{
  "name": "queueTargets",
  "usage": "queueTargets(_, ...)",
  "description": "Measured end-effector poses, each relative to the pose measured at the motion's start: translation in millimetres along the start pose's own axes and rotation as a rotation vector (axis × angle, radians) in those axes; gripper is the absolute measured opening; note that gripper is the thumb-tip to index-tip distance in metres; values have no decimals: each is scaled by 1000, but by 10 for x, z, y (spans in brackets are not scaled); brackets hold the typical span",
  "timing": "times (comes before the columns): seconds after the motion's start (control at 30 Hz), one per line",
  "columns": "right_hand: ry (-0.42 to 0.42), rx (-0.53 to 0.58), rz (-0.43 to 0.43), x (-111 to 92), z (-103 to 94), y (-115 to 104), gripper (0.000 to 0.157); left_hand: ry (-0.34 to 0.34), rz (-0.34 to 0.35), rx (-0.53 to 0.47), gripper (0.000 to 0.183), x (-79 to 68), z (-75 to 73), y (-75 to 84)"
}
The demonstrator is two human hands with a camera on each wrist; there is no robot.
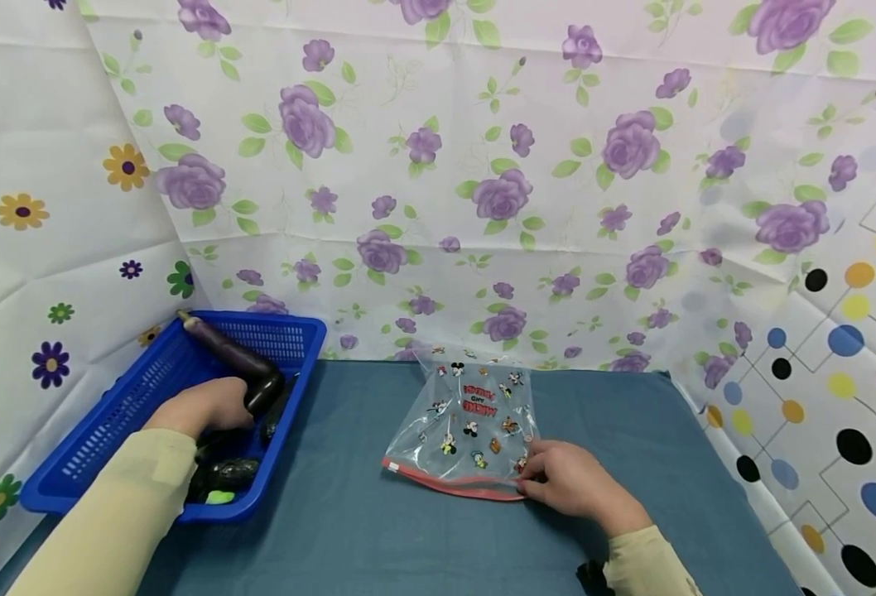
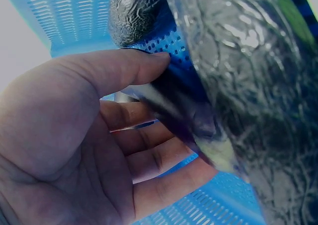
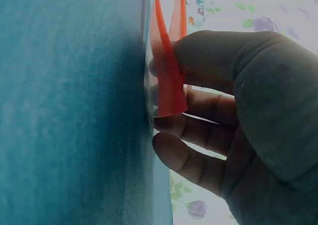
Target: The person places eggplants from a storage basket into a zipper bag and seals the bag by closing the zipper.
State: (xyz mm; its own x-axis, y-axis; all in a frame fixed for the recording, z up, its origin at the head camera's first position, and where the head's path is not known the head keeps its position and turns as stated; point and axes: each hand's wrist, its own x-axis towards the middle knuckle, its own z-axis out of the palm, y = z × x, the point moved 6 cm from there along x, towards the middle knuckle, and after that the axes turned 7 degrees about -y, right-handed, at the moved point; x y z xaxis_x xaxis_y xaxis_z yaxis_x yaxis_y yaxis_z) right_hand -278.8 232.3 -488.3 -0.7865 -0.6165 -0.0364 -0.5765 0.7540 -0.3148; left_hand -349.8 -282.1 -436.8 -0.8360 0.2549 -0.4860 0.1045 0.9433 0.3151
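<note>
My left hand (image 1: 203,407) reaches down into the blue basket (image 1: 43,497). In the left wrist view, its thumb and fingers lie around a slim dark purple eggplant (image 2: 171,103) with a pale end. Beside it is a large, glossy, wrinkled dark vegetable (image 2: 238,86) whose kind I cannot tell. A long eggplant (image 1: 229,348) leans over the basket's far rim. My right hand (image 1: 575,480) pinches the right end of the red zip edge of a clear cartoon-printed zip bag (image 1: 438,430). In the right wrist view, the bag's red strip (image 3: 171,93) sits between thumb and fingers, its two edges parted.
A blue-grey cloth (image 1: 378,546) covers the table. Flowered sheeting (image 1: 438,207) rises behind it, with dotted sheeting (image 1: 848,397) on the right. A bright green piece (image 1: 219,497) shows at the basket's near end. Something black (image 1: 594,578) lies by the right sleeve.
</note>
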Motion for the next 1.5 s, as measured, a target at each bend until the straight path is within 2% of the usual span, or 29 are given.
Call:
queueTargets(0.37, 118, -60, -51, -13, -62, -80, 6, 24, -38, -15, 16, -97, -82, 3)
queueTargets(0.67, 209, -93, -64, -32, -87, -89, 5, 71, -17, -114, 29, -155, -130, -58)
queueTargets(1.07, 226, -82, -63, -24, -88, -70, 5, 118, -22, -181, 29, -208, -174, -6)
queueTargets(1.3, 232, -79, -65, -14, -90, -58, 4, 166, 43, -181, 38, -207, -220, 101)
queueTargets(1.5, 234, -80, -62, -21, -91, -54, 5, 188, 67, -174, 43, -248, -282, 211)
